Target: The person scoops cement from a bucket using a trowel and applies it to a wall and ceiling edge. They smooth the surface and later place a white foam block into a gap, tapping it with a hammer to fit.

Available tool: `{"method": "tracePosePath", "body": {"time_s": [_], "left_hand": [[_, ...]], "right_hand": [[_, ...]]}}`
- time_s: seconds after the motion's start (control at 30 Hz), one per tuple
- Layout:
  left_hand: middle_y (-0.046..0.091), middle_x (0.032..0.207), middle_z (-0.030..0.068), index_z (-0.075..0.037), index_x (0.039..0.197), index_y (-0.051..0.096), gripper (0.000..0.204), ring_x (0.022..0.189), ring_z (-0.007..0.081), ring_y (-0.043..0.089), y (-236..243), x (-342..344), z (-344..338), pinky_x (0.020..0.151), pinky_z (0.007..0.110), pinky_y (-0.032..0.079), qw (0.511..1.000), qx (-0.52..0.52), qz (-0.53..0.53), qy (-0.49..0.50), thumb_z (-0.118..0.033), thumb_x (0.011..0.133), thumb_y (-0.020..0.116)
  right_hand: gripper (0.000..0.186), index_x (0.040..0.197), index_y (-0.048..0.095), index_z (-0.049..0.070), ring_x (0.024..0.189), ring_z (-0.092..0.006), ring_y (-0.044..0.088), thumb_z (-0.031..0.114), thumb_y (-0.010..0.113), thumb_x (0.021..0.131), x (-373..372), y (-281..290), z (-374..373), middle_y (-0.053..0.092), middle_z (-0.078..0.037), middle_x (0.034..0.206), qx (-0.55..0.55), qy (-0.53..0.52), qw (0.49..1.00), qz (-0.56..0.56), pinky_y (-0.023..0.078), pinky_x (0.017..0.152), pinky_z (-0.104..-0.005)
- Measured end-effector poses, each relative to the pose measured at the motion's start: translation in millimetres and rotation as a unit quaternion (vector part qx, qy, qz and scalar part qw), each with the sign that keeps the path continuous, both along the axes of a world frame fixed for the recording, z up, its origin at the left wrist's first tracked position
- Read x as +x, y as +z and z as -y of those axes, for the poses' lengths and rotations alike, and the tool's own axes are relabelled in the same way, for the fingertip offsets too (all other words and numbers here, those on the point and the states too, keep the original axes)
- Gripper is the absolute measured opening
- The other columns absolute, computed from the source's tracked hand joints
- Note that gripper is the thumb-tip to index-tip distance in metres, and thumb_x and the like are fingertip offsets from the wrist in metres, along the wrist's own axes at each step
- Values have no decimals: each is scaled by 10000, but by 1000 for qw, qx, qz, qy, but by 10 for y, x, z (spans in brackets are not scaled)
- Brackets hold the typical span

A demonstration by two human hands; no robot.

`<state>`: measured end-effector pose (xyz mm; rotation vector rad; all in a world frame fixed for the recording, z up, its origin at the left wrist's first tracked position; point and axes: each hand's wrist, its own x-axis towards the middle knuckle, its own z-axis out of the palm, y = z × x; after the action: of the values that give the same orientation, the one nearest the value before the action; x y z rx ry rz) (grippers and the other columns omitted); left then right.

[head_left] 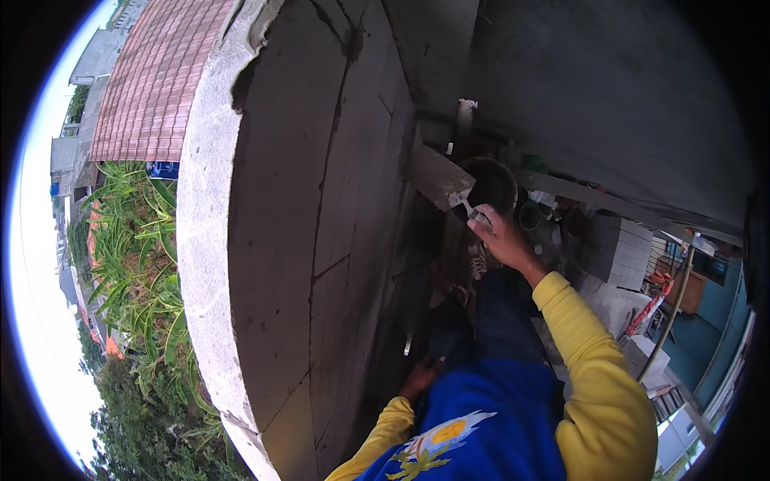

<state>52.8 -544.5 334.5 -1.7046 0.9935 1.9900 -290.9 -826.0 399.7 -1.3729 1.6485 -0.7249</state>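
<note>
One broad, flat metal trowel is in our right hand, beside a grey block wall.

We have that hand closed around the trowel's handle; the blade slants up and left toward the wall, and we cannot tell whether they touch. Our left hand is low, between the wall and our blue printed shirt, too shadowed for us to tell whether it holds anything. Just right of the blade we see a dark, round container; farther right, pale rectangular blocks. Left, past the wall's pale edge, are green broad-leaved plants and a reddish tiled roof.
</note>
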Motion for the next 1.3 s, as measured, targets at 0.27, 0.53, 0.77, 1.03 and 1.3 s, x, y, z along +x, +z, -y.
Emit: {"method": "tracePosePath", "body": {"time_s": [0.27,0.53,0.77,1.03,1.3], "left_hand": [[311,1638,361,-57,1684,80,1283,1445,536,441,30,-844,188,1178,542,411,980,6,167,-111,-790,825,690],[391,1595,330,-95,1682,116,1267,1422,510,473,107,-1281,650,1162,558,420,957,37,274,-86,-657,787,816],[418,1575,317,-114,1683,135,1237,1421,501,479,107,-1153,545,1171,543,421,950,5,301,-80,-630,795,824],[435,1595,301,-142,1685,203,1144,1446,458,483,-248,-309,79,1188,522,408,971,24,220,-85,-771,853,674],[629,1423,277,-57,1530,529,791,1339,395,604,319,487,-273,1147,440,443,986,-90,134,53,-633,994,607]], "right_hand": [[411,1259,669,39,1188,-505,636,342,538,1014,-927,-3189,-202,698,-271,1252,320,-26,907,-274,510,1012,-568],[350,1127,756,53,1148,-450,691,331,579,1008,-789,-4352,669,725,-248,1218,309,17,908,-281,550,1017,-522],[562,1274,660,6,1149,-510,655,503,545,1040,-1049,-3716,-44,693,-326,1213,274,-45,936,-216,519,1007,-576],[526,1350,616,-51,1028,-388,715,384,614,1054,-1101,-2777,-935,739,-241,1097,163,-194,965,-68,538,921,-441],[363,1256,633,-51,776,-276,674,219,645,1015,-207,571,175,700,-166,900,-162,-134,977,38,535,753,-407]]}}
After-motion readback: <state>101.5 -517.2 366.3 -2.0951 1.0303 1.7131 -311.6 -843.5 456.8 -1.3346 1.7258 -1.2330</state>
